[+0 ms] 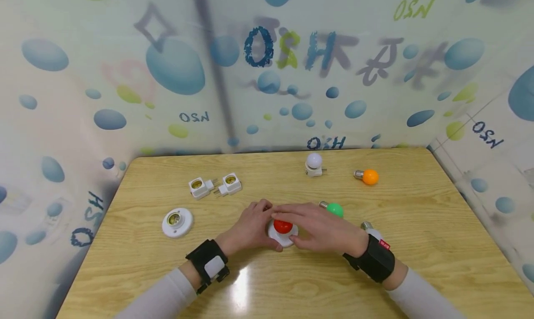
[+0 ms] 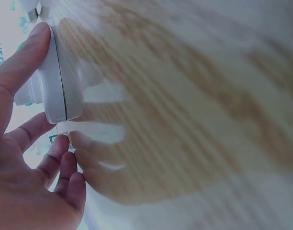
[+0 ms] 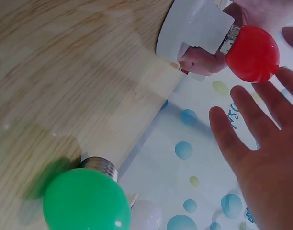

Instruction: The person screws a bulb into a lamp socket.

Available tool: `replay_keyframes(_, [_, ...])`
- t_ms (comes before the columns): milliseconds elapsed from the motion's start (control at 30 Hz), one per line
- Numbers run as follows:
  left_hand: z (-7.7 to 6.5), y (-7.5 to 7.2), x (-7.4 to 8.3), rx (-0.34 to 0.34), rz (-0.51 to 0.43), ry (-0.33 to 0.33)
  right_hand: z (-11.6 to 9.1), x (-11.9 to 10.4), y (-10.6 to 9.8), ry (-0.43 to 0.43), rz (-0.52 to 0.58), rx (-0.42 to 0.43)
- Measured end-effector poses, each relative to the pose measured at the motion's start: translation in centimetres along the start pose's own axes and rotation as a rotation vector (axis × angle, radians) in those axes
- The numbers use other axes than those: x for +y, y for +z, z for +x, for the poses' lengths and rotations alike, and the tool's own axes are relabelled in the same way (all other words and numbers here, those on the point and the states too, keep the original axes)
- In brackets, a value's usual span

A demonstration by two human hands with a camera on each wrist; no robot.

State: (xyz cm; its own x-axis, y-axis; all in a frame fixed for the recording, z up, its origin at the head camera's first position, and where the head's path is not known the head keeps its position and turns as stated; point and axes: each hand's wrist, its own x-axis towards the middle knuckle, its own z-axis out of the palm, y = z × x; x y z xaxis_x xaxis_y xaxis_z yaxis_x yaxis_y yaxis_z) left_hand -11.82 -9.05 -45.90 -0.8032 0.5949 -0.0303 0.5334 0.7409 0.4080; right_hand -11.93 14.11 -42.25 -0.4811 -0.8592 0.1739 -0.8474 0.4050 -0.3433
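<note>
In the middle of the table, a red bulb (image 1: 282, 226) sits in a round white lamp holder (image 1: 288, 239). Part of its metal screw base shows above the socket in the right wrist view. My left hand (image 1: 252, 226) grips the holder's rim, thumb (image 2: 27, 55) on one side and forefinger opposite, the other fingers loosely bent. Over the bulb reaches my right hand (image 1: 314, 226), its straight, spread fingers (image 3: 254, 112) right at the red globe (image 3: 254, 55). The right thumb stands slightly apart from the bulb.
A green bulb (image 1: 335, 210) and a white bulb (image 1: 374, 233) lie close to my right arm. Behind are an orange bulb (image 1: 370, 176) and a white bulb in a plug-in socket (image 1: 314, 164). Left lie two plug-in sockets (image 1: 198, 188) and another round lamp holder (image 1: 186, 224).
</note>
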Motion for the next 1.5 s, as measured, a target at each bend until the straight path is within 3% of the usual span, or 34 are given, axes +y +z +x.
replay_keyframes(333, [0.0, 0.0, 0.1, -0.006, -0.007, -0.008, 0.0, 0.1, 0.3, -0.06, -0.02, -0.006])
replay_keyframes(600, [0.1, -0.1, 0.2, -0.007, -0.015, -0.022, 0.1, 0.0, 0.5, -0.009, 0.0, 0.032])
replay_keyframes(1267, [0.1, -0.1, 0.3, 0.011, 0.02, 0.014, 0.8, 0.3, 1.4, 0.047, -0.038, 0.159])
replay_keyframes(1500, [0.0, -0.1, 0.2, -0.004, 0.0, -0.001, 0.5, 0.3, 1.0, 0.071, -0.024, 0.102])
